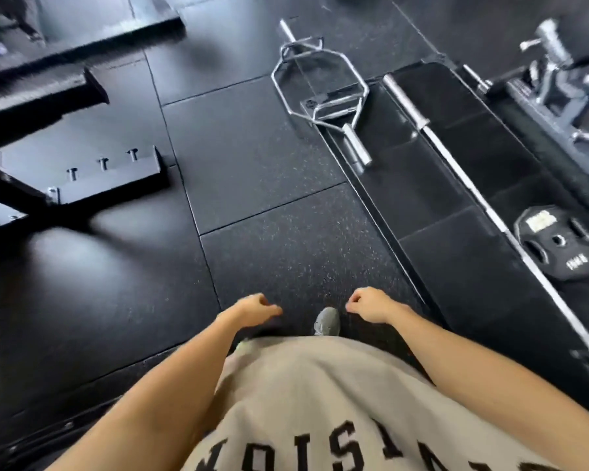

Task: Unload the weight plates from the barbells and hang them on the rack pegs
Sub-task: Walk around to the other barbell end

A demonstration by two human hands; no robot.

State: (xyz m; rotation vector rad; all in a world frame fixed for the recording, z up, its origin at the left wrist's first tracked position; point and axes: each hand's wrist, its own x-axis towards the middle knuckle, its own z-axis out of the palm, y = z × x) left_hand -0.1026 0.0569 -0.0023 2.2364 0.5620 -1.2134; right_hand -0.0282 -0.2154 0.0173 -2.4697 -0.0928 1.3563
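Observation:
A long chrome barbell point(456, 164) lies on a black platform point(456, 260) at the right, its sleeve bare. A black weight plate point(558, 243) lies flat on the platform just right of the bar. An empty chrome hex bar point(320, 86) rests on the floor farther ahead. My left hand point(255, 309) and my right hand point(371, 305) hang low in front of me with loosely curled fingers, holding nothing, well short of the plate.
A black rack base point(116, 178) with three short pegs stands at the left, with more black frame beams behind it. A grey stand with chrome pegs point(558, 62) is at the far right. Rubber floor tiles point(269, 215) stretch ahead. My shoe point(327, 321) shows between my hands.

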